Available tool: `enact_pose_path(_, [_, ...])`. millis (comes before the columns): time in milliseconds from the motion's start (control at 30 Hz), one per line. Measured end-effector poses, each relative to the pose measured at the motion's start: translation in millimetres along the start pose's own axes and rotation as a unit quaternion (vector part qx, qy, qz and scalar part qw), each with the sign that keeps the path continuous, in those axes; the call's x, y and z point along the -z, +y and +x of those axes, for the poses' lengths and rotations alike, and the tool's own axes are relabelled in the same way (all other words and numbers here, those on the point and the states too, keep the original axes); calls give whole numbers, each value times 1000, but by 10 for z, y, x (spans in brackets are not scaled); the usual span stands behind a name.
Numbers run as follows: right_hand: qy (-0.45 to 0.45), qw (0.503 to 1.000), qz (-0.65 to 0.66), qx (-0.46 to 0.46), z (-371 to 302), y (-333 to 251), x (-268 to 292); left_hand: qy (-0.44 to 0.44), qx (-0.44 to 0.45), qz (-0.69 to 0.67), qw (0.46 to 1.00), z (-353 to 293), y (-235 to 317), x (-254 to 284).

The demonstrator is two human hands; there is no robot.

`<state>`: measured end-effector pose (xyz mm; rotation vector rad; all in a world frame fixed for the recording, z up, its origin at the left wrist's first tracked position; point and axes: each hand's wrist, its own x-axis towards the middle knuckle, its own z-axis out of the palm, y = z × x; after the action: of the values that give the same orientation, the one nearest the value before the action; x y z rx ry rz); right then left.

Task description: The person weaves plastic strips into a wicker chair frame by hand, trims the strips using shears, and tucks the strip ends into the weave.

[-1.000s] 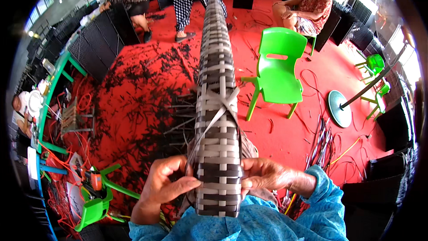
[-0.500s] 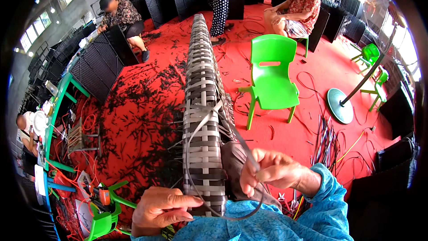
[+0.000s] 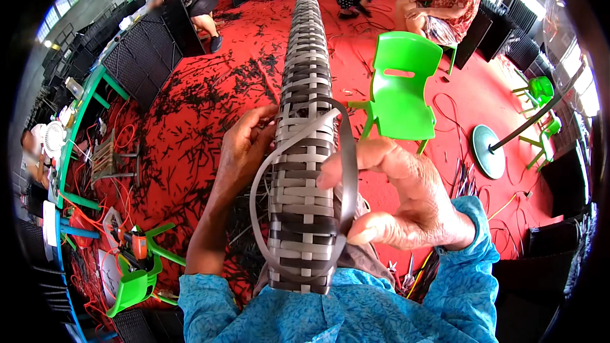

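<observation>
A long woven panel (image 3: 307, 171) of grey and dark flat strips stands edge-on before me, running away from my lap. A loose grey strip (image 3: 255, 197) loops over its near part, and its darker length (image 3: 349, 171) hangs on the right side. My left hand (image 3: 246, 143) is at the panel's left edge, fingers bent and closed; their tips and anything in them are hidden. My right hand (image 3: 406, 197) is on the right, thumb and forefinger apart. The forefinger reaches behind the dark strip to the weave, and the thumb tip is near the strip's lower part.
A green chair (image 3: 403, 89) stands ahead right; another green chair (image 3: 136, 279) with an orange-and-black tool (image 3: 139, 246) is at lower left. Black offcuts (image 3: 190, 114) litter the red floor. A round-based stand (image 3: 488, 152) is at right. Seated people (image 3: 445, 6) are farther off.
My left hand has moved forward along the panel's left side. My right hand has moved up and opened from its hold on the strip. The loop now lies wider over the panel. The view has shifted.
</observation>
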<state>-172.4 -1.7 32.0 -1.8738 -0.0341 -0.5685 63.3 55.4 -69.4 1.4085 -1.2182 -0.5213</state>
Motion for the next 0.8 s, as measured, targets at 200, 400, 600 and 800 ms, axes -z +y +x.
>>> enact_pose_path(200, [52,991,-105,64,33,287,123,174,-167,442,864,55,-426,523])
enact_pose_path(400, [86,989,-105,-52,-57,452,177,340,160,136,917,-637,-1475,1568])
enact_pose_path(600, [252,964,-64,50,10,785,248,408,409,76,813,-2032,-2789,2413])
enact_pose_path(800, [175,950,221,-135,117,1057,172,40,245,487,837,-1811,-2257,1697])
